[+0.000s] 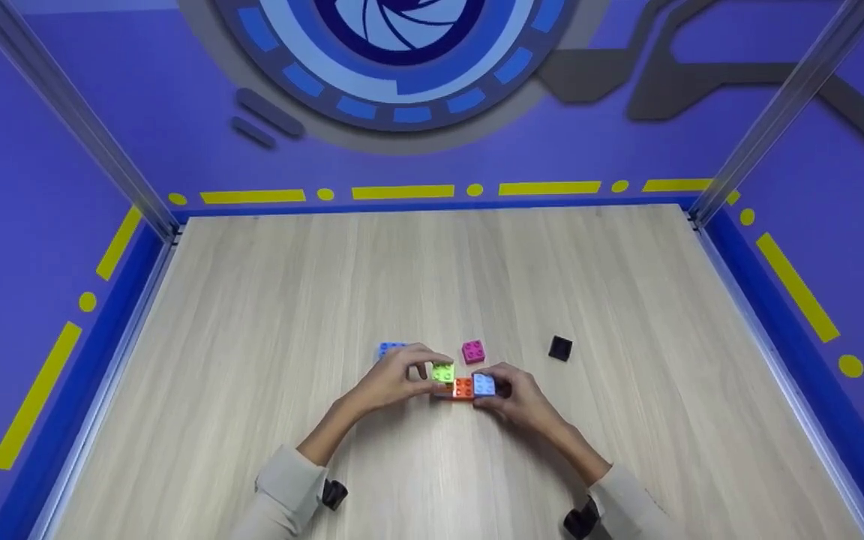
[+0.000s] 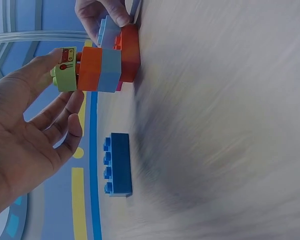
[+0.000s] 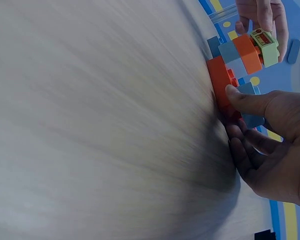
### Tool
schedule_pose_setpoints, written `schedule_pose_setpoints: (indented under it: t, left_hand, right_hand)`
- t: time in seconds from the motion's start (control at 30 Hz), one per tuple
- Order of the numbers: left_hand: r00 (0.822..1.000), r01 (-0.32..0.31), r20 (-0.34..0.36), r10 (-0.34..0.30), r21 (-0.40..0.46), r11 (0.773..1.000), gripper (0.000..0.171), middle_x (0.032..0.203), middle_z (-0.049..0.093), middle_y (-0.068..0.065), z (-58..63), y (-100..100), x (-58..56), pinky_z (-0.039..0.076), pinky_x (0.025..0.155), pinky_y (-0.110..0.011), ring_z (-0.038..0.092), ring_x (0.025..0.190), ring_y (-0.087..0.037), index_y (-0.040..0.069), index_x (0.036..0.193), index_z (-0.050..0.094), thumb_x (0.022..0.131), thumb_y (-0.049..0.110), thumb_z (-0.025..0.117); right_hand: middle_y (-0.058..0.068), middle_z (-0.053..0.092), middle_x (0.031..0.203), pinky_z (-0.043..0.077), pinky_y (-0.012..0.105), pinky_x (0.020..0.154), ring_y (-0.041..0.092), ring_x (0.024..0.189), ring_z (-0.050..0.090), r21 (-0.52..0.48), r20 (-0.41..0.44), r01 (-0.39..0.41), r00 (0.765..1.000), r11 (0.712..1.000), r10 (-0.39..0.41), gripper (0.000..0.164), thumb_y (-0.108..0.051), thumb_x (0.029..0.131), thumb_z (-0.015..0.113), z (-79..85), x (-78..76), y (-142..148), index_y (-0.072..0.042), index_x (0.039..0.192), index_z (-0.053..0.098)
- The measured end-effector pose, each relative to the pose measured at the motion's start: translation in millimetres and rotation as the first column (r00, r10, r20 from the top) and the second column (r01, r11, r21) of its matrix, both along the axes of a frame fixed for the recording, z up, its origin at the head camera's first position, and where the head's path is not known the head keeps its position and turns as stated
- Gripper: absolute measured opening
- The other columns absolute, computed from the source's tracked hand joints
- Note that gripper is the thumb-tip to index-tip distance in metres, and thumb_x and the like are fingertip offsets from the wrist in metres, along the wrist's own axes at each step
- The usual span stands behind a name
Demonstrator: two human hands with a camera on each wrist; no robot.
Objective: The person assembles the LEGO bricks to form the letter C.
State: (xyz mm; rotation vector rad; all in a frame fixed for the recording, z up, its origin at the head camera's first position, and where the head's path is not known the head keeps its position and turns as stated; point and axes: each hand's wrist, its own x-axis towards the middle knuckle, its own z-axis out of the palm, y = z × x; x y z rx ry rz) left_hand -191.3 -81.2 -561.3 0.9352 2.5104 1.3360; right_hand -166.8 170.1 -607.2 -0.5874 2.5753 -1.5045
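My left hand (image 1: 398, 381) pinches a lime green brick (image 1: 443, 372) with a printed side between thumb and fingertips. Right at its underside is an orange brick (image 2: 89, 69), with some orange studs showing between the two. Below that a light blue brick (image 2: 110, 70) sits on one end of a longer orange-red brick (image 1: 463, 388), which rests on the table. A second light blue brick (image 1: 484, 385) stands on the other end. My right hand (image 1: 520, 399) grips that end, its thumb across the orange-red base and light blue brick, its fingers behind.
A long blue brick (image 2: 121, 165) lies beyond my left hand, partly covered by it in the head view. Behind the stack is a magenta brick (image 1: 473, 352), and a black brick (image 1: 560, 348) lies farther right. Purple-blue walls (image 1: 432, 169) border the wooden table (image 1: 432, 277).
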Motion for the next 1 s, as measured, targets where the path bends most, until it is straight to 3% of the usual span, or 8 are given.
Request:
schedule_pose_setpoints:
  t: [0.1,0.17,0.37,0.83,1.0]
  left_hand:
    - [1.0,-0.011,-0.001,0.011,0.014,1.0,0.04,0.095,0.063,0.006,-0.7,1,-1.2,0.047,0.063,-0.033,0.059,0.076,-0.019,0.021,0.112,0.061,0.074,0.032,0.069]
    - [1.0,-0.017,0.006,0.017,0.021,1.0,0.039,0.094,0.062,0.006,-0.8,1,-1.4,0.047,0.064,-0.037,0.059,0.076,-0.019,0.021,0.111,0.062,0.074,0.031,0.069]
    - [0.998,-0.029,0.054,0.027,0.046,0.998,0.038,0.094,0.06,0.003,-3.9,3,-1.6,0.047,0.067,-0.042,0.058,0.079,-0.022,0.022,0.111,0.062,0.074,0.03,0.068]
    - [0.997,-0.068,-0.029,0.067,-0.054,0.996,0.039,0.084,0.059,0.009,0.2,4,-1.2,0.043,0.058,-0.022,0.056,0.072,-0.014,0.027,0.109,0.063,0.071,0.037,0.069]
    - [0.996,-0.07,-0.051,0.067,-0.075,0.995,0.039,0.082,0.061,0.009,-0.2,4,-0.3,0.043,0.057,-0.02,0.057,0.069,-0.012,0.029,0.107,0.064,0.07,0.038,0.07]
  right_hand:
    - [0.012,0.061,0.098,0.046,0.044,0.077,0.026,0.09,0.056,0.003,0.013,-0.003,1.0,1.0,0.003,0.039,-0.004,0.068,0.072,11.8,1.9,-4,-0.001,0.106,0.06]
    - [0.009,0.061,0.098,0.046,0.04,0.077,0.023,0.089,0.056,0.012,0.022,-0.002,1.0,1.0,0.001,0.039,-0.006,0.069,0.073,11.7,0.7,-4,-0.002,0.106,0.061]
    - [-0.004,0.06,0.095,0.047,0.031,0.075,0.011,0.087,0.054,0.017,0.018,0.006,1.0,1.0,-0.006,0.04,-0.013,0.068,0.074,-1.4,-4.8,1,-0.01,0.106,0.062]
    - [-0.001,0.061,0.097,0.047,0.035,0.077,0.015,0.089,0.055,0.018,0.031,0.001,1.0,1.0,-0.001,0.039,-0.015,0.068,0.073,1.8,-4.0,0,-0.013,0.106,0.062]
    - [0.011,0.061,0.098,0.045,0.044,0.077,0.026,0.09,0.056,-0.017,0.038,-0.009,0.999,1.0,0.01,0.039,-0.005,0.069,0.072,17.1,4.2,-4,-0.002,0.106,0.061]
